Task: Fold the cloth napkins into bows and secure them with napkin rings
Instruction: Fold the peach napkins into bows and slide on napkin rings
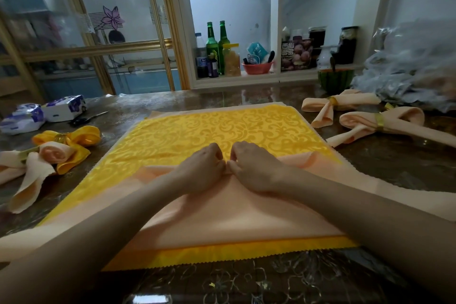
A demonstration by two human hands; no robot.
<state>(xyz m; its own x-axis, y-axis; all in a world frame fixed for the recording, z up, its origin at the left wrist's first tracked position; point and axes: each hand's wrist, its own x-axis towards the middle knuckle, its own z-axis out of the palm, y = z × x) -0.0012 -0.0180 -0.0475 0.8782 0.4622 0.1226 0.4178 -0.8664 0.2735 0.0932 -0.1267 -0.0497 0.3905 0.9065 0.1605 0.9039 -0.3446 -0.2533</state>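
Pinching the far edge of the folded peach napkin at its middle, the left hand and right hand meet knuckle to knuckle, fingers curled onto the cloth. That napkin covers the near half of a yellow napkin with a scroll pattern, spread flat at the table's centre. A yellow strip also shows along the near edge.

The table is dark, glossy and marbled, with a flower pattern near the front (a clear cover, by the look of it). On the right lie a small bow and a larger bow, both peach, the larger cinched by a gold ring. On the left a yellow bow touches a peach bow. Beyond them sit tissue packs and scissors.

Behind the table, on the left, stands a gold-framed glass door with a pink flower sticker. A white shelf holds two green bottles, a yellow-lidded jar, a red bowl and a dark box. A heap of clear bags fills the far right.

The box carries white Chinese characters above pictured round fruit. The bottle labels and the print on the packs are too blurred to read.
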